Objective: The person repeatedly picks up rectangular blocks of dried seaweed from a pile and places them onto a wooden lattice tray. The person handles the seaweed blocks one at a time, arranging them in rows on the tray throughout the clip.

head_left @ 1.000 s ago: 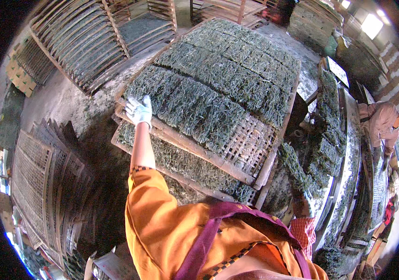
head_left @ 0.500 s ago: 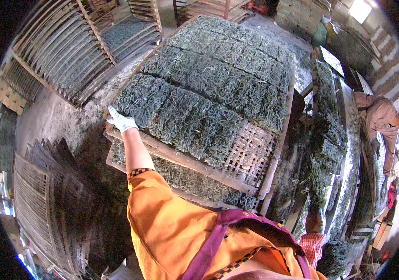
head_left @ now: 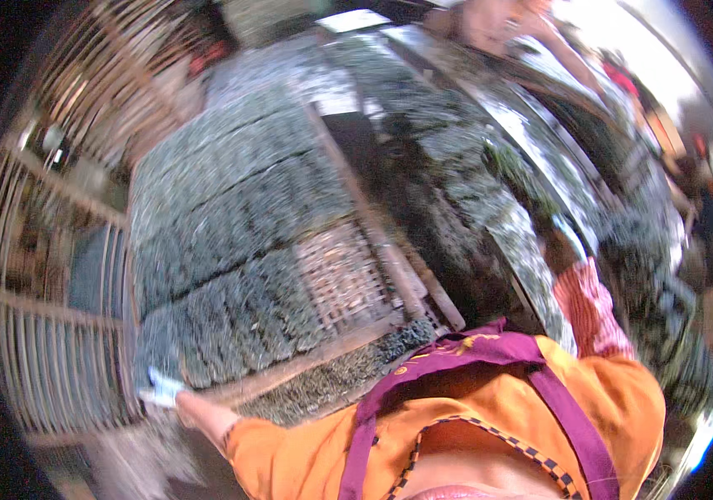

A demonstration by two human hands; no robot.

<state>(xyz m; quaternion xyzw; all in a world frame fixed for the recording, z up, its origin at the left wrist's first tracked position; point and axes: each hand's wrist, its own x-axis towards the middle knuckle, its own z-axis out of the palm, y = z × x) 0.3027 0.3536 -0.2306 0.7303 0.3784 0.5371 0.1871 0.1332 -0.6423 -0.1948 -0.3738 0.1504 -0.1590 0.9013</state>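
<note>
My left hand (head_left: 163,390), in a white glove, is at the near left corner of a large woven tray (head_left: 346,279) with a wooden frame. Its fingers seem closed round the edge, though motion smears them. Rectangular mats of grey-green strands (head_left: 235,287) cover most of the tray; bare lattice shows at its near right. My right arm, in a red checked sleeve (head_left: 592,304), reaches to the right beside a long board heaped with similar strands (head_left: 465,167). A pale patch there may be my right hand (head_left: 572,237); its fingers are too blurred to read.
Another strand-covered layer (head_left: 323,383) lies under the tray. Slatted wooden racks (head_left: 48,367) stand along the left. At the far right a person (head_left: 498,25) leans over more boards. A dark gap (head_left: 431,225) separates the tray from the boards.
My view has swung to the right, so the tray sits further left. My right sleeve shows more, reaching along the boards. My left hand stays at the tray's corner.
</note>
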